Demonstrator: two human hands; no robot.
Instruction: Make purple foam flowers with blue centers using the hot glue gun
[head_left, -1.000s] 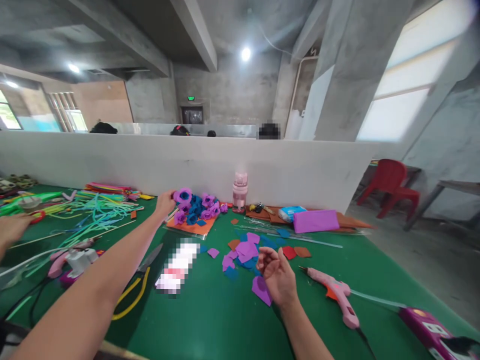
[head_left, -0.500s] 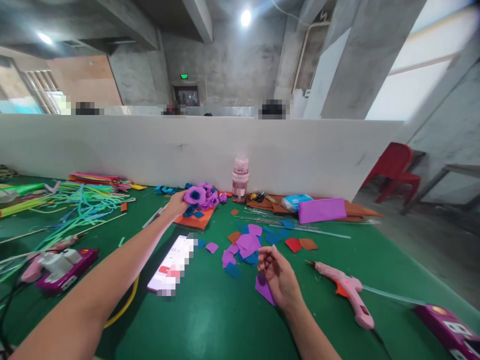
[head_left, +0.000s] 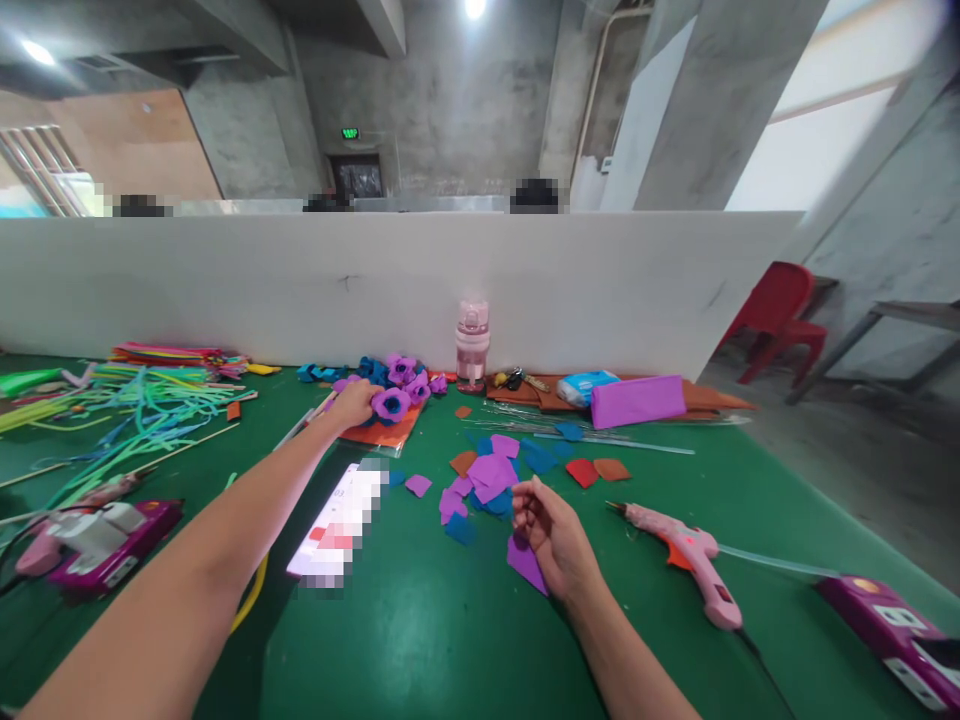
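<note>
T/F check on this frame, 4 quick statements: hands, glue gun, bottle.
1. The left hand touches a purple-and-blue foam flower. True.
2. The right hand grips the pink glue gun. False: the gun lies on the green table, apart from the hand.
3. The pink bottle stands upright by the white partition. True.
4. The red chair sits on the table. False: it stands on the floor beyond the table.

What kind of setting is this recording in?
Probably a craft workshop in a bare concrete building: a green worktable strewn with felt pieces, finished felt flowers, and a pink glue gun, with a white divider behind.
</note>
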